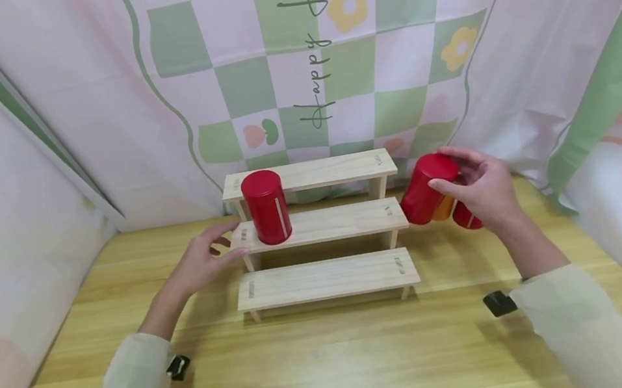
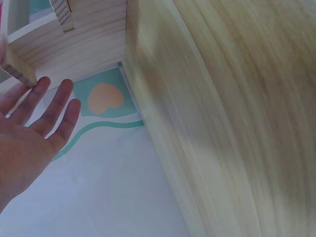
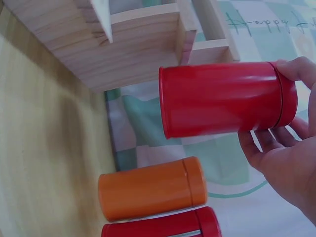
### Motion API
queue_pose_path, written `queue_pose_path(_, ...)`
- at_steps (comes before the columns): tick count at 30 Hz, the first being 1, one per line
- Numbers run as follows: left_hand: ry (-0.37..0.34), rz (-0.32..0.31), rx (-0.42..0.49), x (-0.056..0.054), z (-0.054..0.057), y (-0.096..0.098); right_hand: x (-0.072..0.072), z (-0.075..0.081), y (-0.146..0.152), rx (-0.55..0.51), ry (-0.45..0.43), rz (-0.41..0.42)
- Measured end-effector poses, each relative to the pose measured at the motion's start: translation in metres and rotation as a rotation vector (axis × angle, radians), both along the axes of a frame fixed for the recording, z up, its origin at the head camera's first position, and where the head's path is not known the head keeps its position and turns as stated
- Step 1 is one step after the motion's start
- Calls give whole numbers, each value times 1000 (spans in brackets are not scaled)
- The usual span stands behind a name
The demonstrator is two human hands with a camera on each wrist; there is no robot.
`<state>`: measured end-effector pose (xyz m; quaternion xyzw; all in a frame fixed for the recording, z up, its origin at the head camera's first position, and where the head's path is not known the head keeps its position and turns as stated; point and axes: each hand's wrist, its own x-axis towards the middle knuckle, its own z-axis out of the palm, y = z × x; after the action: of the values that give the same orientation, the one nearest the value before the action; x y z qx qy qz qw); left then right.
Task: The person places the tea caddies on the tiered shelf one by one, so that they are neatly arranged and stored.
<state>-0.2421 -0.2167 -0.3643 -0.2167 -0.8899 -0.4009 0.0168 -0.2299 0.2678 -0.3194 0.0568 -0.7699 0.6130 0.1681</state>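
My right hand (image 1: 484, 191) grips a red canister (image 1: 425, 189) near its lid, thumb on one side and fingers on the other. In the right wrist view this canister (image 3: 219, 101) is held off the table, beside the shelf's right end. My left hand (image 1: 204, 257) touches the left end of the middle step of a three-step wooden shelf (image 1: 344, 219); its fingers (image 2: 57, 108) are spread in the left wrist view. Another red canister (image 1: 267, 207) stands upright at the left of that middle step.
Behind the held canister, an orange canister (image 3: 153, 190) and a further red canister (image 3: 163, 224) stand on the wooden table (image 1: 321, 363). A checkered curtain (image 1: 324, 68) hangs close behind the shelf, with cloth walls at both sides.
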Motion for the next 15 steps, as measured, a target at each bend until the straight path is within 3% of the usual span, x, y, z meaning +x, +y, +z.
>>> queue_pose_path(6,15,-7,3,0,-1,0,5,10,-1,-17,38,-6)
queue_pose_path(15,29,-15,-2,0,-2,0,13,27,-4,-158,130,35)
